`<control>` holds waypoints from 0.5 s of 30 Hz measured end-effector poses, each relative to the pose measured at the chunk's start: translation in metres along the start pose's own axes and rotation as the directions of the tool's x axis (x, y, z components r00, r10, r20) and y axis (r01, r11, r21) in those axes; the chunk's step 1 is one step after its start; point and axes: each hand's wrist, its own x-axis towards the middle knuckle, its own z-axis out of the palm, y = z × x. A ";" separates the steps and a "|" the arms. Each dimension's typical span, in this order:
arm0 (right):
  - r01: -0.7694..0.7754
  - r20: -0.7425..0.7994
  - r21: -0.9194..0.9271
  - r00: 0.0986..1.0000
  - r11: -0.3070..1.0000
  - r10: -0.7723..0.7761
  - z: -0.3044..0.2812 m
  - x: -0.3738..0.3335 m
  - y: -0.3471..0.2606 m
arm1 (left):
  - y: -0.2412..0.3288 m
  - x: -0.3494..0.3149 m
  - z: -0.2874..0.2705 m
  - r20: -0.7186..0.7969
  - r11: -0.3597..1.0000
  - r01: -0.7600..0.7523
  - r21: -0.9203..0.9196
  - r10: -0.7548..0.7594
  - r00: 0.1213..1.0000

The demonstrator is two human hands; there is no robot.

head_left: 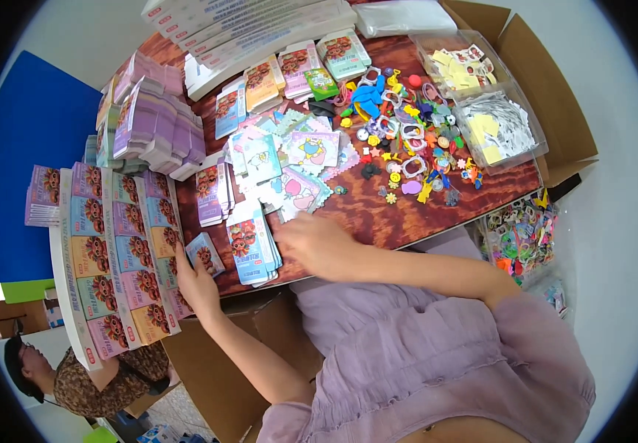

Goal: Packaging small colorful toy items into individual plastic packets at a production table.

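Note:
My left hand (199,286) is beside the right edge of a white display tray (68,266) filled with rows of small colourful card packs. A small blue card pack (206,253) is gripped at its left side by that hand, between thumb and fingers. My right hand (310,242) is closed, its fingers curled down at the right side of a fanned stack of blue card packs (249,247). What those fingers pinch, if anything, is hidden. Just beyond them lies a loose heap of pastel cartoon cards (297,166) with wavy edges.
Small plastic trinkets (400,133) spread over the right of the wooden table (356,210). Clear bins hold yellow pieces (463,70) and white slips (496,125). Bundled packs (156,125) and stacked long white boxes (252,29) stand behind. A person (105,384) is at lower left.

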 end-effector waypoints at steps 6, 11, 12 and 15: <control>0.163 0.064 -0.584 0.986 0.795 -0.155 0.061 0.067 -0.019 | 0.057 -0.047 0.019 -0.078 0.980 -0.199 0.001 0.198 0.977; 0.251 -0.134 -0.362 0.939 0.898 -0.316 0.027 0.067 -0.019 | 0.083 -0.070 0.012 0.012 0.946 -0.088 -0.312 0.096 0.995; 0.248 -0.134 -0.366 0.940 0.897 -0.314 0.010 0.061 -0.022 | 0.087 -0.069 0.005 0.015 0.945 -0.089 -0.316 0.098 0.995; 0.294 0.024 -0.082 0.956 0.952 -0.293 -0.053 0.032 -0.042 | 0.069 -0.073 -0.003 0.624 0.767 0.245 -0.593 0.245 0.743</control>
